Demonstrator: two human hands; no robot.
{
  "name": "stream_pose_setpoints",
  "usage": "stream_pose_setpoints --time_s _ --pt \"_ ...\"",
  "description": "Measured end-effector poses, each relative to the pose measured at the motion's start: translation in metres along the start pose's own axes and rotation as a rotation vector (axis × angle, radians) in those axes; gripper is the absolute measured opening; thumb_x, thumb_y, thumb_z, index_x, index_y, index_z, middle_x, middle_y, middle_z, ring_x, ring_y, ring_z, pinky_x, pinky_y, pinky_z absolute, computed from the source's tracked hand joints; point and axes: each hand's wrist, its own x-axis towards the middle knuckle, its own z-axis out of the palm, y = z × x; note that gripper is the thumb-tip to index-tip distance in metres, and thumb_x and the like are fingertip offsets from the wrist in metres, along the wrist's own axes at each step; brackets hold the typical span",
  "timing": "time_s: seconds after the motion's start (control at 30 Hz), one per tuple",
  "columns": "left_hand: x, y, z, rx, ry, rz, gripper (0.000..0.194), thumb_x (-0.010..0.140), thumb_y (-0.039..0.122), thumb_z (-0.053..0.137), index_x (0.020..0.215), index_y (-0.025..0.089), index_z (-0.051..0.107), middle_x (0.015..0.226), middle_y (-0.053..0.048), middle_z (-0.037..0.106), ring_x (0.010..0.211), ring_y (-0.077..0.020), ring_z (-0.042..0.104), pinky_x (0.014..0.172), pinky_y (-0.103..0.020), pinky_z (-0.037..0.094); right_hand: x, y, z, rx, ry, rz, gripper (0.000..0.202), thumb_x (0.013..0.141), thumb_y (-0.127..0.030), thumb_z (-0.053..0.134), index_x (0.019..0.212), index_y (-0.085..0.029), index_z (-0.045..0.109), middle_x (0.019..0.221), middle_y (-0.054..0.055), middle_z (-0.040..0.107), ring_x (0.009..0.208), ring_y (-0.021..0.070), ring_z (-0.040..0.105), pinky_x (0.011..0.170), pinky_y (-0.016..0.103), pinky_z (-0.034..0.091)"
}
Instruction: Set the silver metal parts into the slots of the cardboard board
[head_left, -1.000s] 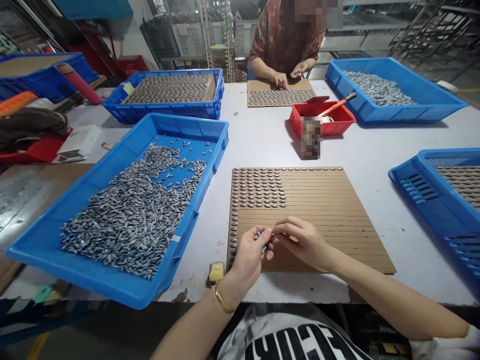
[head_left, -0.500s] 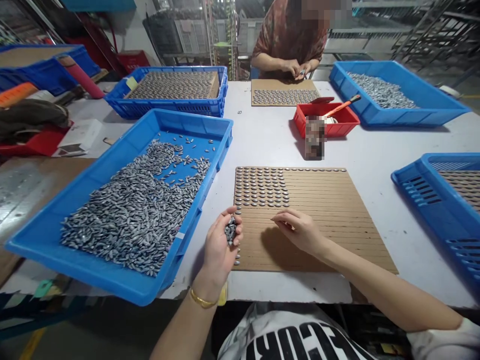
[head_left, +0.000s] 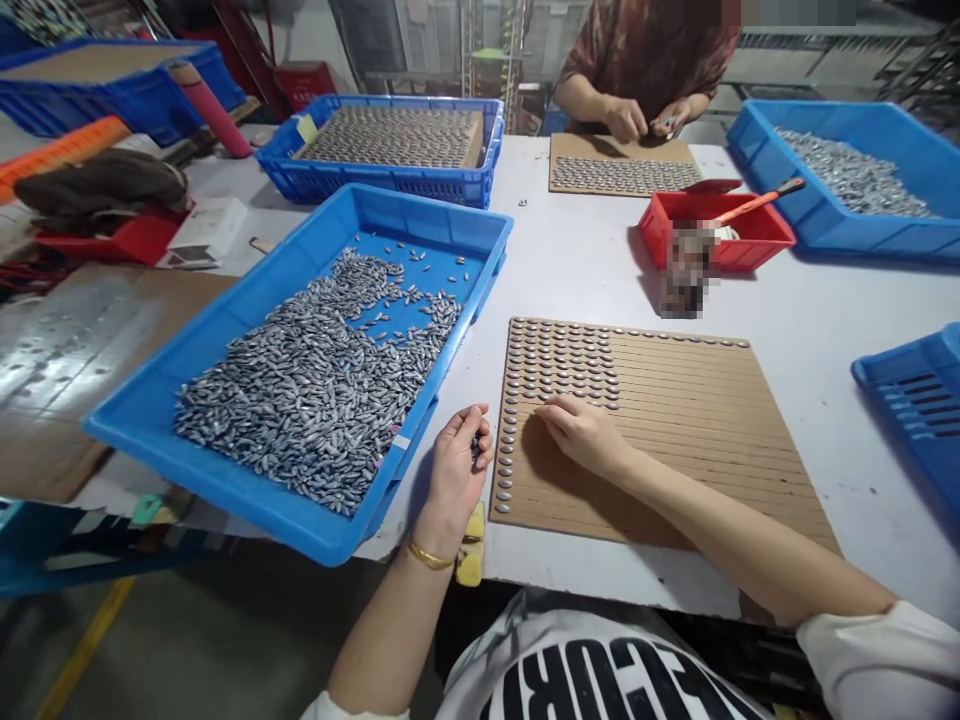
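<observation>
A grooved cardboard sheet (head_left: 690, 440) lies before me, with rows of small grey metal pieces (head_left: 562, 355) at its upper left and a column down its left edge. My left hand (head_left: 459, 460), palm up beside that edge, is curled around a handful of the same grey pieces. Over the sheet, just below the rows, my right hand (head_left: 581, 430) has its fingertips pinched together; anything between them is too small to make out. To the left, a blue tray (head_left: 112, 415) holds a large heap of grey pieces (head_left: 292, 390).
Across the table a person's hands (head_left: 649, 120) work over another cardboard sheet (head_left: 626, 148). A red box (head_left: 757, 245) with an orange-handled tool stands behind my sheet. Blue crates (head_left: 375, 185) stand at the back left, the back right and the right edge.
The view has shifted, so the table's things appear further right or lower left. My right hand has moved left over the sheet, closer to the left column. My left hand is more closed around its pieces.
</observation>
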Motion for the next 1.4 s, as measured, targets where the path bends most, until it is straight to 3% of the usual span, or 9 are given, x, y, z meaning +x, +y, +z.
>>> stream_pose_setpoints --time_s 0.27,0.67,0.83,0.93,1.03,1.17,1.27,1.4 --pt "-0.007 0.002 0.004 -0.06 0.016 -0.097 0.026 0.073 0.017 0.064 0.098 0.01 0.065 0.071 -0.001 0.053 0.054 -0.0048 0.046 0.038 -0.014 0.028 0.015 -0.002 0.014 -0.118 -0.039 -0.026 0.025 0.092 -0.009 0.043 0.093 -0.019 0.066 0.09 0.005 0.065 0.075 0.0119 0.055 0.062 0.022 0.037" --pt "-0.032 -0.006 0.003 -0.015 -0.043 -0.161 0.022 0.076 0.022 0.07 0.095 0.014 0.064 0.077 -0.003 0.06 0.061 -0.0066 0.052 0.044 -0.014 0.032 0.011 -0.002 0.008 -0.206 -0.141 -0.106 0.022 0.089 -0.008 0.044 0.093 -0.015 0.065 0.092 0.009 0.061 0.075 0.0156 0.051 0.061 0.026 0.034" --pt "-0.043 -0.009 0.004 0.018 -0.004 -0.206 0.027 0.073 0.022 0.073 0.097 0.014 0.065 0.08 -0.004 0.062 0.064 -0.0072 0.053 0.047 -0.015 0.036 0.014 -0.002 0.008 -0.206 -0.153 -0.106 0.02 0.088 -0.008 0.046 0.088 -0.015 0.065 0.092 0.009 0.063 0.076 0.0163 0.054 0.061 0.025 0.037" --pt "-0.047 -0.011 0.004 0.038 0.043 -0.203 0.025 0.071 0.022 0.075 0.092 0.015 0.064 0.084 -0.006 0.065 0.065 -0.0079 0.056 0.051 -0.016 0.039 0.015 -0.008 -0.002 -0.095 -0.093 -0.038 0.022 0.089 -0.01 0.046 0.095 -0.017 0.065 0.097 0.009 0.065 0.08 0.017 0.058 0.063 0.025 0.041" --pt "-0.051 -0.014 0.004 0.047 0.056 -0.2 0.023 0.071 0.022 0.075 0.088 0.015 0.062 0.085 -0.006 0.066 0.066 -0.0084 0.058 0.052 -0.016 0.04 0.012 -0.024 -0.023 0.215 -0.032 0.048 0.02 0.091 -0.018 0.047 0.101 -0.02 0.064 0.097 0.007 0.066 0.079 0.0155 0.061 0.064 0.025 0.046" --pt "-0.056 -0.02 0.007 0.036 0.042 -0.175 0.021 0.072 0.022 0.074 0.087 0.015 0.061 0.079 -0.004 0.064 0.066 -0.0085 0.058 0.055 -0.017 0.043 -0.001 -0.051 -0.049 0.635 -0.11 0.165 0.015 0.092 -0.027 0.053 0.099 -0.022 0.065 0.083 0.004 0.065 0.072 0.0143 0.061 0.057 0.024 0.048" --pt "-0.059 -0.027 0.011 0.018 0.039 -0.183 0.021 0.071 0.021 0.075 0.087 0.015 0.062 0.077 -0.003 0.063 0.066 -0.0087 0.057 0.055 -0.017 0.045 -0.011 -0.062 -0.055 0.737 -0.137 0.195 0.02 0.093 -0.028 0.052 0.107 -0.023 0.065 0.091 0.005 0.066 0.08 0.016 0.062 0.063 0.026 0.051" --pt "-0.063 -0.034 0.017 0.022 0.045 -0.241 0.019 0.074 0.023 0.071 0.09 0.015 0.065 0.084 -0.005 0.065 0.069 -0.0104 0.059 0.055 -0.019 0.047 -0.02 -0.06 -0.054 0.688 -0.153 0.218 0.021 0.093 -0.028 0.052 0.109 -0.024 0.065 0.095 0.006 0.066 0.079 0.0157 0.062 0.061 0.026 0.051"
